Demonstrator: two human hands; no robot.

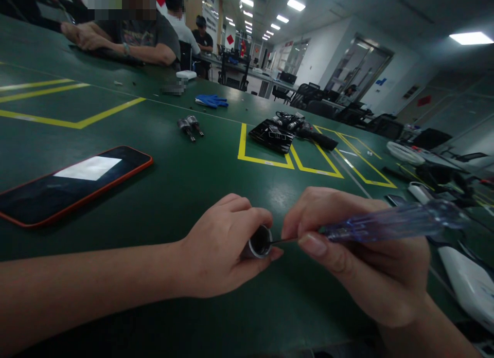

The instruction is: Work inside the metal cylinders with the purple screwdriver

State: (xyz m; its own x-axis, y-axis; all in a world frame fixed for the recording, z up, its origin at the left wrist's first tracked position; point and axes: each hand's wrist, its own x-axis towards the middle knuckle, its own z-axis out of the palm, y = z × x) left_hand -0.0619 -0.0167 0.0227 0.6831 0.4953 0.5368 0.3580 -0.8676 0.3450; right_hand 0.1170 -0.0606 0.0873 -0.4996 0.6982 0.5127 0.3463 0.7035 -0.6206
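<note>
Your left hand (226, 247) is clamped around a short grey metal tube (251, 250), held over the dark green table (173, 178) in front of you, its open end turned to the right. Your right hand (358, 265) is closed on a screwdriver with a clear, bluish plastic handle (386, 223), its thin shaft reaching to the tube's rim.

Beyond your left forearm lies a black phone with an orange-red edge (77, 185). Farther out are a pair of dark grey, stubby metal pieces (190, 128) and a blue glove (211, 101). Ahead, a flat black packet (272, 137) overlaps the yellow tape outlines (266, 163), against a heap of black cables and metal parts (291, 121). A smooth white plastic device (469, 278) sits close to your right wrist. Across the table, a person in a dark T-shirt (142, 36) rests both forearms on it.

Your left fingers cover most of the tube, so its far end is hidden. You cannot tell whether the shaft's tip is inside the mouth or only against the rim. The phone's left end and the white device's right side are cut off, and the cabled heap is too tangled to sort.
</note>
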